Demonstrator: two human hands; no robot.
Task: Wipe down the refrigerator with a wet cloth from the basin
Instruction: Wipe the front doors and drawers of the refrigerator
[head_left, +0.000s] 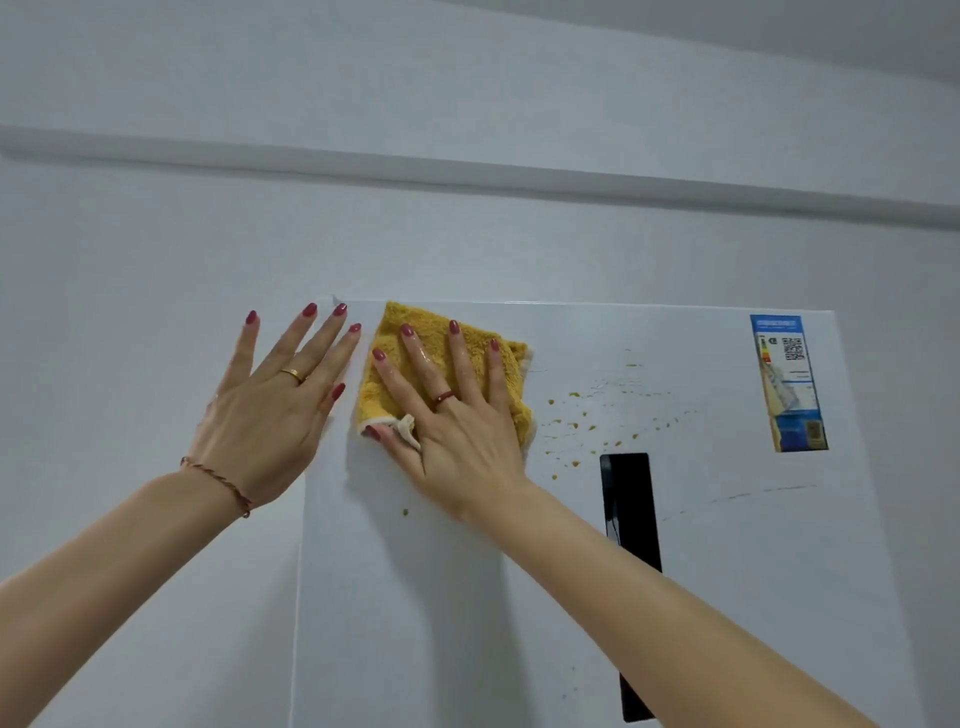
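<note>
The white refrigerator (727, 545) fills the lower right of the head view, its top edge at mid height. A folded yellow cloth (415, 325) lies flat against the door near the top left corner. My right hand (452, 415) presses it there with spread, straight fingers, the thumb at the cloth's lower left corner. My left hand (270, 410) rests flat with spread fingers at the refrigerator's upper left edge, just left of the cloth. Yellow-brown spots (574, 425) speckle the door to the right of the cloth, and one spot (405, 512) sits below it.
A black vertical panel (631, 545) runs down the door right of my right forearm. A blue energy label (787, 382) is stuck at the door's top right. A pale wall with a horizontal ledge (467, 174) stands behind and left.
</note>
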